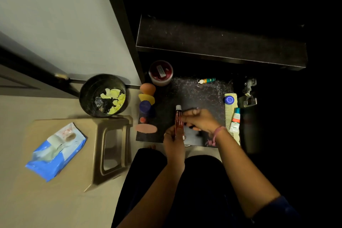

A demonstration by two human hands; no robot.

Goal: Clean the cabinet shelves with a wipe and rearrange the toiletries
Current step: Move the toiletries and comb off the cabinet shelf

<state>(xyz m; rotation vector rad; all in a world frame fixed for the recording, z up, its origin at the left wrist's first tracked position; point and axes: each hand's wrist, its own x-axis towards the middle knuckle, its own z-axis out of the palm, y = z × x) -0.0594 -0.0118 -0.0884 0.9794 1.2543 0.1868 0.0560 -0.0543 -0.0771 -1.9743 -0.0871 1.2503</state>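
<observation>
Head view: left hand [173,141] gripped a slim red tube [179,122] over the dark speckled shelf [199,92]; right hand [200,119] pinched it (steadying helped wiping).

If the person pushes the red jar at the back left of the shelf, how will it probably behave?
The red jar is low and wide, so it would probably slide, not tip. It stands upright on its base, so rolling seems unlikely. The shelf looks dusty, which may let it slide easily.

Red tube [179,122] with a white cap, blue-and-white wipes pack [55,151], speckled black shelf [199,92], orange sponge [147,88], maybe a dark-red jar [161,72].
</observation>
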